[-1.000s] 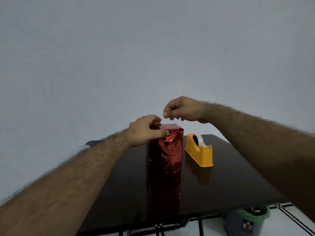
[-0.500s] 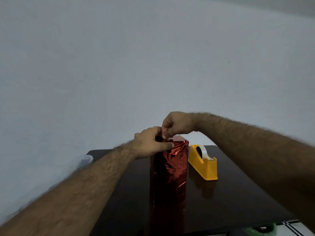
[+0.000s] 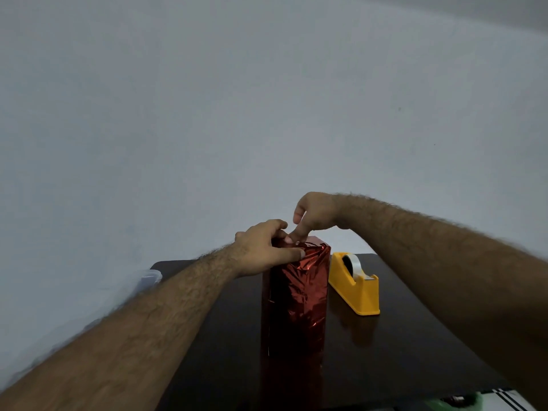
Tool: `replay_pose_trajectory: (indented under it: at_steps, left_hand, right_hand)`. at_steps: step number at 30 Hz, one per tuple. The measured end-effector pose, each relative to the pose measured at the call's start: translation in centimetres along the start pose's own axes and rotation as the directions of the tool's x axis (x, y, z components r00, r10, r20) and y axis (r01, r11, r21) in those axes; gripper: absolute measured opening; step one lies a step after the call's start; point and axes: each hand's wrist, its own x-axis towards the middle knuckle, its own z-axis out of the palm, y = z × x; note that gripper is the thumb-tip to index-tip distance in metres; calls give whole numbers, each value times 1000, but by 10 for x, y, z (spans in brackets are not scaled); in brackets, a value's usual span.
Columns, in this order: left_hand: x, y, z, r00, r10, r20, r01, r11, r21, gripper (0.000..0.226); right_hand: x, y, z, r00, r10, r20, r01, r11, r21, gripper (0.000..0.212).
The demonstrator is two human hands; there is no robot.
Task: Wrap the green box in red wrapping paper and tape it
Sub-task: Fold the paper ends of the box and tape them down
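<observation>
At the far left edge of the dark bench sits one clear plastic container. The left hand grips the top of the single upright box in red wrapping paper, fingers curled round the folded paper. The right hand presses one finger down on that top fold. One yellow tape dispenser stands just right of the box.
</observation>
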Motion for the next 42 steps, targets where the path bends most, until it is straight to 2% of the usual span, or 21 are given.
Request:
replay_pose_trajectory:
  at_steps: [1, 5, 8, 11, 14, 17, 21, 23, 30, 34, 37, 40, 42]
  left_hand:
    - [1, 0, 0, 1000, -4, 2, 4, 1000, -10, 108]
    - [1, -3, 0, 1000, -11, 2, 11, 999, -43, 109]
    - [4, -6, 3, 1000, -21, 0, 21, 997, -71, 114]
    - [6, -9, 5, 999, -27, -19, 25, 996, -82, 113]
    - [6, -9, 5, 1000, -23, -19, 22, 997, -80, 103]
    - [4, -9, 2, 1000, 7, -8, -8, 996, -94, 78]
    - [-1, -4, 0, 997, 70, -22, -71, 997, -25, 50]
    - [-1, -5, 1, 994, 100, -41, -99, 995, 26, 44]
    - [-2, -6, -3, 988, 118, -102, -109, 990, 94, 57]
    - [-9, -9, -9, 973, 194, -122, -170, 968, 187, 57]
    - [-14, -11, -10, 959, 248, -139, -202, 939, 279, 69]
    - [-19, -10, -10, 928, 303, -216, -234, 927, 293, 87]
    - [-25, -6, -11, 940, 241, -243, -195, 960, 199, 90]
  right_hand:
    - [3, 2, 0, 999, 50, 3, -50, 999, 1, 64]
    - [-3, 4, 0, 962, 264, 63, -256, 961, -107, 114]
    - [-15, 8, 1, 900, 395, 185, -383, 919, -96, 118]
    - [-12, 22, 6, 870, 437, 227, -461, 885, 65, 127]
    - [-7, 35, 11, 898, 409, 163, -437, 871, 223, 119]
    - [-5, 43, 19, 914, 384, 131, -406, 858, 314, 113]
    - [-3, 48, 27, 918, 382, 104, -393, 850, 351, 120]
    - [-3, 47, 27, 925, 372, 76, -376, 869, 322, 121]
    - [-7, 41, 21, 938, 346, -23, -335, 922, 194, 106]
    - [-10, 41, 23, 934, 353, -50, -335, 917, 218, 108]
    - [-17, 40, 26, 937, 340, -78, -309, 912, 271, 104]
    - [-20, 44, 32, 941, 281, -188, -202, 913, 353, 79]
    - [-23, 49, 39, 931, 220, -292, -49, 867, 496, 59]
